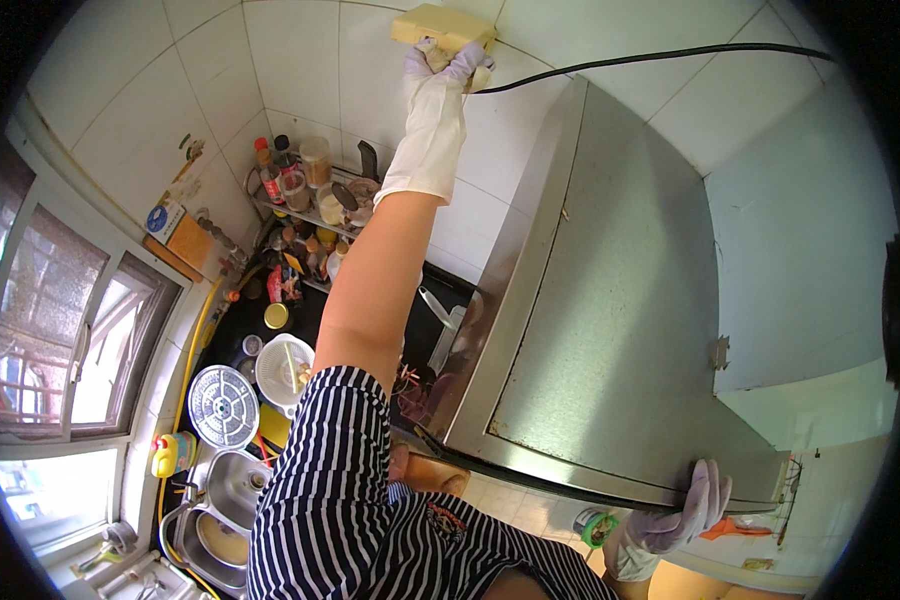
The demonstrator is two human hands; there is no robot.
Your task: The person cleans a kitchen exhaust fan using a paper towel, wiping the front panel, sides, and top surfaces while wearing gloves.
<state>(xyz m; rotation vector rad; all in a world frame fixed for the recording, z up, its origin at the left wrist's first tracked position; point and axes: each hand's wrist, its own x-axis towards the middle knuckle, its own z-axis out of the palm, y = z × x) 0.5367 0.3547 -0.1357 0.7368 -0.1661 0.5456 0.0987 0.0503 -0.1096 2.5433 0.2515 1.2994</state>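
Observation:
My left hand (446,64), in a white and lilac rubber glove, is raised at the tiled wall. It holds a crumpled pale cloth (436,54) against the underside of a yellowed plastic box (442,26). A black cable (645,58) runs from beside this hand to the right. My right hand (682,510), gloved alike, grips the front edge of a stainless-steel range hood (607,300) near its right end, with the fingers over the top. The hood's top surface shows some dark marks along its seam.
Below left, a rack (307,214) holds bottles and jars. A white colander (281,371), a perforated metal steamer plate (223,407) and a yellow-capped jar (276,316) lie on the black counter. A double steel sink (232,487) is by the window (52,322). A green-rimmed container (596,527) stands beneath the hood.

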